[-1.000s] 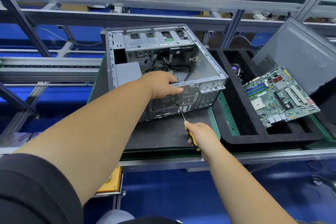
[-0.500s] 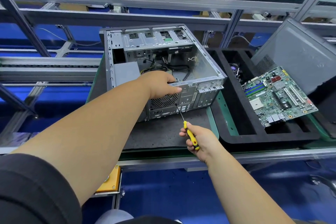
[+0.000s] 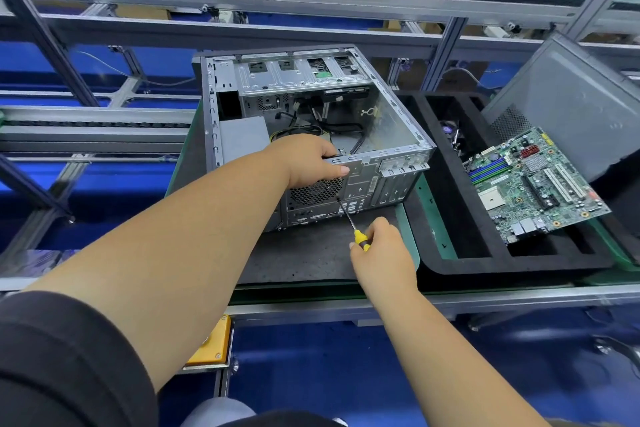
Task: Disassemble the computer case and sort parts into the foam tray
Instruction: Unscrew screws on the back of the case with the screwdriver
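Observation:
An open grey metal computer case (image 3: 391, 121) lies on its side on a dark mat, rear panel facing me. My left hand (image 3: 308, 159) grips the top edge of that rear panel, just above the round fan grille (image 3: 317, 192). My right hand (image 3: 379, 250) holds a screwdriver (image 3: 358, 237) with a yellow and black handle; its tip touches the rear panel beside the grille. To the right is the black foam tray (image 3: 450, 204). A green motherboard (image 3: 533, 184) rests tilted across its compartments.
A grey side panel (image 3: 568, 104) leans at the tray's far right. Cables and a small dark part lie inside the case and in a far tray compartment (image 3: 450, 135). Aluminium frame rails run behind the bench. A yellow box (image 3: 211, 343) hangs under the front edge.
My right hand has shifted slightly and turned on the screwdriver handle, with the tip staying at the rear panel. My left hand keeps its hold on the case.

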The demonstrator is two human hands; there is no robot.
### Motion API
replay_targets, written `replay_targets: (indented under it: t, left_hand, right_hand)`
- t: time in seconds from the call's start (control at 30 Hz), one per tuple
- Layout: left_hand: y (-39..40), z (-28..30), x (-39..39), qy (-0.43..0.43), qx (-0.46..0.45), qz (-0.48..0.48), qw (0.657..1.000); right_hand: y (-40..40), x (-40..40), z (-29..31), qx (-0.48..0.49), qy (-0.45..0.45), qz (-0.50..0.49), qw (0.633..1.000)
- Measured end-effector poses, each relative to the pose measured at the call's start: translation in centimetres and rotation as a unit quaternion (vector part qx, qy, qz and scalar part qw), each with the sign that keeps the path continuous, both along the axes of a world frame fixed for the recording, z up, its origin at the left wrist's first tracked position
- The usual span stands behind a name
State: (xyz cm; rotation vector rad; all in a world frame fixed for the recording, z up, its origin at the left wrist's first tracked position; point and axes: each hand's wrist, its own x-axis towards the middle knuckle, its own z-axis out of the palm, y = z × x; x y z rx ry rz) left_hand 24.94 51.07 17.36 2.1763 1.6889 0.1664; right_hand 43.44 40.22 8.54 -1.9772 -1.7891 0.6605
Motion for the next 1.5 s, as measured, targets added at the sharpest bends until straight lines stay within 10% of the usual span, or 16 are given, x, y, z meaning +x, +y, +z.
replay_targets:
  t: [0.13, 0.27, 0.5, 0.67, 0.83, 1.03, 1.17, 1.3, 1.5]
  left_hand:
    - [0.0, 0.0, 0.0, 0.0, 0.0, 0.0, 1.0]
    - [0.0, 0.1, 0.0, -0.002, -0.004, 0.002, 1.0]
    - [-0.1, 0.1, 0.0, 0.002, -0.004, 0.002, 1.0]
    - [0.0, 0.0, 0.0, -0.003, -0.005, 0.005, 1.0]
    - [0.0, 0.1, 0.1, -0.003, -0.002, 0.005, 1.0]
    - [-0.1, 0.2, 0.1, 0.009, -0.004, 0.007, 1.0]
    - [-0.2, 0.2, 0.1, 0.004, -0.008, 0.01, 1.0]
    - [-0.3, 0.3, 0.2, 0.009, -0.006, 0.009, 1.0]
    - [-0.3, 0.4, 0.2, 0.008, -0.012, 0.01, 1.0]
  right_hand:
    - [0.8, 0.3, 0.5, -0.147, 0.154, -0.034, 0.976]
    - [1.1, 0.6, 1.2, -0.266, 0.388, -0.102, 0.877]
    - [0.8, 0.7, 1.7, -0.302, 0.434, -0.109, 0.842]
    - [0.6, 0.4, 0.9, -0.221, 0.357, -0.067, 0.905]
    - [0.3, 0.7, 0.7, -0.072, 0.066, 0.006, 0.995]
    - [0.0, 0.1, 1.1, 0.032, -0.159, 0.055, 0.985]
    - [0.6, 0.3, 1.2, -0.099, 0.067, -0.003, 0.993]
    - [0.9, 0.4, 1.3, -0.279, 0.415, -0.108, 0.859]
    - [0.5, 0.7, 1.2, -0.326, 0.507, -0.116, 0.789]
